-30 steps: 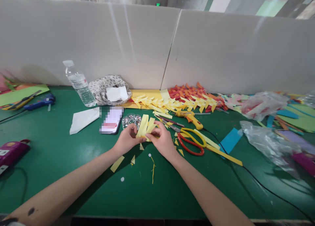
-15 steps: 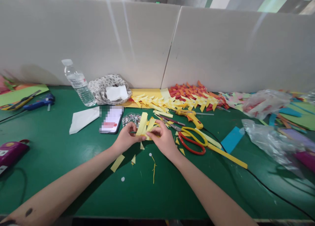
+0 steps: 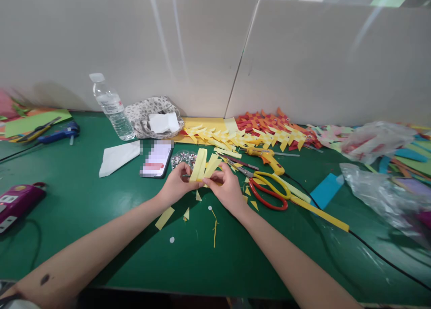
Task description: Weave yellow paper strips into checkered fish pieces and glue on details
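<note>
Both hands meet mid-table on a bundle of yellow paper strips (image 3: 202, 165): left hand (image 3: 177, 187) pinches the lower end from the left, right hand (image 3: 226, 189) pinches from the right, fingertips nearly touching each other at the base of the bundle. Strips fan upward and away from the person, long axes running near-to-far with a slight tilt right; free ends point toward the white partition wall (image 3: 303, 58). Whether the strips are joined at the base or just held stacked I can't tell, the fingers cover it. Forearms come in from the bottom corners in a V, wrists low over the green table (image 3: 84, 201). Close in: small dish of googly eyes (image 3: 182, 157) just behind the left hand, phone (image 3: 156, 158) left of that, scissors with yellow and red handles (image 3: 267, 190) just right of the right hand, yellow glue gun (image 3: 266, 158) behind them. Yellow offcuts (image 3: 164, 217) lie between the arms. Open room: bare green surface to the near left and near centre; right side is crowded with plastic bags (image 3: 380, 192) and a blue paper piece (image 3: 326, 190). Far edge is lined with a pile of yellow and orange woven paper pieces (image 3: 256, 134), water bottle (image 3: 111, 107) and a patterned pouch (image 3: 153, 116).
</note>
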`<action>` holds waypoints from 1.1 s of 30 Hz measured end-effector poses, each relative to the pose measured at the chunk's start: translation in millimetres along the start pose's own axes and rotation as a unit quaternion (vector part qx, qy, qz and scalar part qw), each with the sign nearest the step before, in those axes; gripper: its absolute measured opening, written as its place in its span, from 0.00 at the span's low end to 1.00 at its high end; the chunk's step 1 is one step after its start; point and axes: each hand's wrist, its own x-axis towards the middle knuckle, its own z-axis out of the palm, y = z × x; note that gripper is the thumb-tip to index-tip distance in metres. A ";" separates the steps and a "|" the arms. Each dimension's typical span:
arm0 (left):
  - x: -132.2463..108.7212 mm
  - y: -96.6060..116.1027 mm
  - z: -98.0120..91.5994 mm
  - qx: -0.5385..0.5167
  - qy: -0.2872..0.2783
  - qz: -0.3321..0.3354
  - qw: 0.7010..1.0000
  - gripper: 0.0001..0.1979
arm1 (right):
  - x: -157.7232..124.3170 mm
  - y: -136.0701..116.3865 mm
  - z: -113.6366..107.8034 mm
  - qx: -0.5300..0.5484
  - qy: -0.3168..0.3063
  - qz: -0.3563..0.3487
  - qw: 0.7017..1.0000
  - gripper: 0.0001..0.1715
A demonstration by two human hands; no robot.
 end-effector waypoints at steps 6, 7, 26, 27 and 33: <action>-1.8 4.8 1.3 -0.039 0.025 -0.016 0.999 0.23 | 3.1 4.0 0.8 0.003 0.016 -0.033 0.999 0.25; -1.4 5.0 0.7 -0.046 0.030 -0.018 0.998 0.22 | 3.6 4.6 0.9 0.004 0.016 -0.035 0.999 0.25; 4.0 2.5 -12.9 0.115 -0.005 0.070 0.991 0.16 | 4.7 7.0 -4.8 0.002 -0.005 -0.054 0.999 0.27; 3.8 3.1 -13.5 0.128 -0.009 0.073 0.989 0.16 | 4.2 6.3 -4.7 0.001 -0.002 -0.057 0.998 0.27; -1.5 5.8 -11.8 0.160 -0.018 0.070 0.984 0.14 | -1.3 3.7 -9.2 -0.024 0.001 -0.055 0.998 0.27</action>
